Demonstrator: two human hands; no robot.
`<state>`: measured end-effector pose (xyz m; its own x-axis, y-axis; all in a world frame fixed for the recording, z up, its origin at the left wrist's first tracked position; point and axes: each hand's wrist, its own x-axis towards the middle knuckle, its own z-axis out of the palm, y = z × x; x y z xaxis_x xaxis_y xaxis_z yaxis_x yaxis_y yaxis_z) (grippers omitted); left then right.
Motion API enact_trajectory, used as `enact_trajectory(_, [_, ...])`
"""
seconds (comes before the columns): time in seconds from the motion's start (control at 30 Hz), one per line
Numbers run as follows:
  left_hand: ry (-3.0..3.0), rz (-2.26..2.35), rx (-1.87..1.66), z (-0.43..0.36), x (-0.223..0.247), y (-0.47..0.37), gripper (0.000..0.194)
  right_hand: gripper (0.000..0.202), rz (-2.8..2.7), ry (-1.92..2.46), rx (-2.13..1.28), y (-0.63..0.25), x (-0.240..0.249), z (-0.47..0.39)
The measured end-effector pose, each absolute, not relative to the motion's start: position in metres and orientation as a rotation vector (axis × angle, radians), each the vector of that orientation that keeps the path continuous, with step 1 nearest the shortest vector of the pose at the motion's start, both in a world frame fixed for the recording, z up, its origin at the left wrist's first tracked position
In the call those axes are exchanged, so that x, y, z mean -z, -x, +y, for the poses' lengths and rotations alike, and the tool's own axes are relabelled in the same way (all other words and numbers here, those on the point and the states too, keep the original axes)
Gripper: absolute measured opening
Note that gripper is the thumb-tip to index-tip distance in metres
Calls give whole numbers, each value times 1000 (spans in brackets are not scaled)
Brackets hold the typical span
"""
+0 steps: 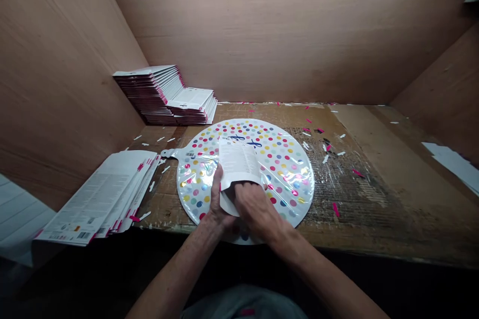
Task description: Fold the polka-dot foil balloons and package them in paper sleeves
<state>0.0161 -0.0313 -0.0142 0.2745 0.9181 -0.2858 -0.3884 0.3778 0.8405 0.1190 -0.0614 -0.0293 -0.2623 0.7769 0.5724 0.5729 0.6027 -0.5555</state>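
A white printed paper envelope (239, 159) is held over the balloon, its mouth bowed open towards me. My left hand (217, 199) grips it from the left, thumb along its side and the other fingers hidden beneath. Into the mouth reaches my right hand (254, 204), with bent, bunched fingers; their tips and anything they hold are hidden inside. Below both hands a flat round foil balloon (288, 169) with coloured dots and dark blue lettering lies on the worktop. Its neck (170, 153) points left.
A tall stack of folded white envelopes (149, 94) stands at the back left. More envelopes (101, 194) lie fanned at the front left edge. Pink and white paper scraps (336, 209) litter the brown worktop (359, 159). White sheets (451, 159) lie far right. Wooden panels (262, 30) enclose the space.
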Motion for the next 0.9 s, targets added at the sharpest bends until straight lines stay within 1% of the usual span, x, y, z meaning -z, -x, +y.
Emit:
enact_trajectory(0.03, [-810,971,-953,-27,14,-6,83,33,-2050,1083,-208,-123,31,-73])
enact_trajectory(0.1, [-1086,1250,-841,-21,14,12,66,43,-2193,1082,-10,-133,39,-98])
enact_trajectory(0.13, [-1267,1437,-806,-18,13,19,57,46,-2237,1083,66,-140,43,-110])
enact_trajectory(0.2, [-1669,1779,-824,-14,13,24,45,44,-2272,1077,138,-152,50,-128])
enact_trajectory(0.23, [-1878,1852,-866,-13,14,22,38,41,-2268,1071,127,-158,51,-134])
enact_trajectory(0.27, [-2084,1822,-901,-12,16,17,31,37,-2257,1053,105,-164,50,-138])
enact_trajectory(0.3, [-2276,1689,-892,-11,18,10,26,33,-2235,1038,89,-170,48,-139])
enact_trajectory(0.4, [-2607,1172,-648,-11,30,-14,32,22,-2130,1122,139,-188,40,-136])
enact_trajectory(0.47, [-2648,1033,-513,-15,37,-24,35,20,-2110,1237,195,-199,38,-132])
enact_trajectory(0.53, [-2626,998,-490,-20,42,-29,37,20,-2159,1296,188,-207,40,-130])
enact_trajectory(0.7, [-2539,950,-515,-32,41,-27,37,21,-2299,1284,156,-212,47,-130])
enact_trajectory(0.9, [-2532,934,-494,-31,41,-25,37,18,-2438,1296,225,-206,38,-125])
